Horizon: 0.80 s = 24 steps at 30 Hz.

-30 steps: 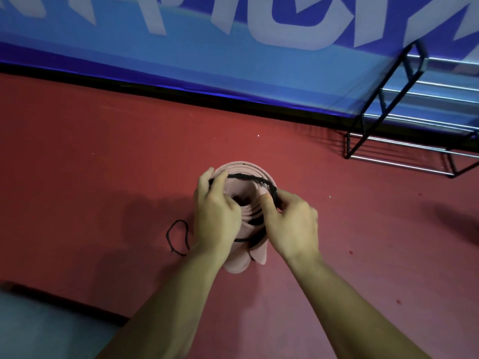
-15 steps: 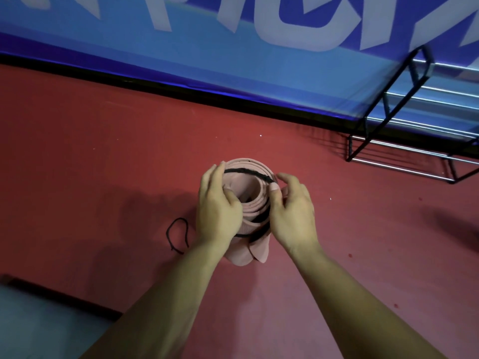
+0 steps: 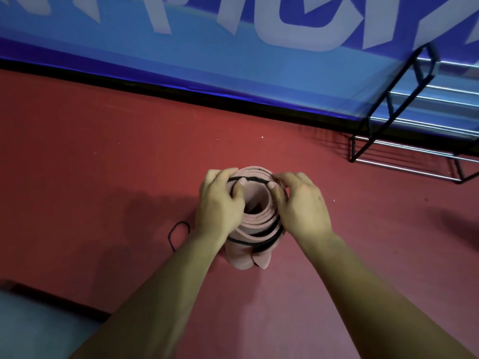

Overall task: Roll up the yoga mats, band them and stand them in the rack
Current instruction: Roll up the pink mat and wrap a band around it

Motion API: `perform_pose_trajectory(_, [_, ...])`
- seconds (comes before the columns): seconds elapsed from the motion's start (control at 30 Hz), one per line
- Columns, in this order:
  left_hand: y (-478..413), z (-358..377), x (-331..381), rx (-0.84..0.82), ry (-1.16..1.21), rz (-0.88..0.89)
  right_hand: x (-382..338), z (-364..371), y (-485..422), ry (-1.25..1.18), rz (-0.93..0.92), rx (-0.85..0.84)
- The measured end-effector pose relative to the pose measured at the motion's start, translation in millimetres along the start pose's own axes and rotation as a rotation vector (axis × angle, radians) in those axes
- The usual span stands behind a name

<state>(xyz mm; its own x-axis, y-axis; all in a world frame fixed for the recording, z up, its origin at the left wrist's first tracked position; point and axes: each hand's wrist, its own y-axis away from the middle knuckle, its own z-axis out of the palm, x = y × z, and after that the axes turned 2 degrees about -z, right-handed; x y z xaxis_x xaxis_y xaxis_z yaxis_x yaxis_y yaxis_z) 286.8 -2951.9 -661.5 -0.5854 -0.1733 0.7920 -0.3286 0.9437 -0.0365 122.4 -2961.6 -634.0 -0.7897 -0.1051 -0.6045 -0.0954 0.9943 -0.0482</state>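
Pink foam in a loose coil, the yoga mat (image 3: 255, 224) stands on end on the red floor (image 3: 103, 177), just below the middle of the frame; its hollow core faces the camera. Round its top runs a black band (image 3: 250, 179); the far arc lies across the upper edge of the coil, while the near arc sits lower, on the outer wall. Both hands are clamped on that band, one at each side of the roll; the left hand (image 3: 220, 203) pinches it at the left rim with thumb inside and fingers curled over the outside; the right hand (image 3: 303, 207) does the same at the right rim.

A second ago the hands sat closer together over the mouth of the roll, thumbs nearly meeting and hiding most of the core; now they are further apart and up toward the far rim, so the opening shows between them.

A spare band (image 3: 178, 233) lies looped on the floor just left of the left wrist, where it lay before; the wire rack (image 3: 404, 158) stands at the upper right of the frame, well apart from the mat, against a blue banner (image 3: 233, 73) with pale letters.
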Motion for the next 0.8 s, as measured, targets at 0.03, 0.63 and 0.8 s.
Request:
perform_pose_trajectory(0.03, [-2, 0, 1, 0.001, 0.002, -0.002, -2, -2, -2, 0.030, 0.010, 0.002])
perform_pose_trajectory(0.63, [-19, 8, 11, 0.089, -0.029, -0.120, -4, -1, -24, -0.106, 0.273, -0.126])
perform_pose_trajectory(0.8, [-21, 9, 13, 0.054, -0.116, -0.079, 4, 0, -21, -0.077, 0.007, -0.148])
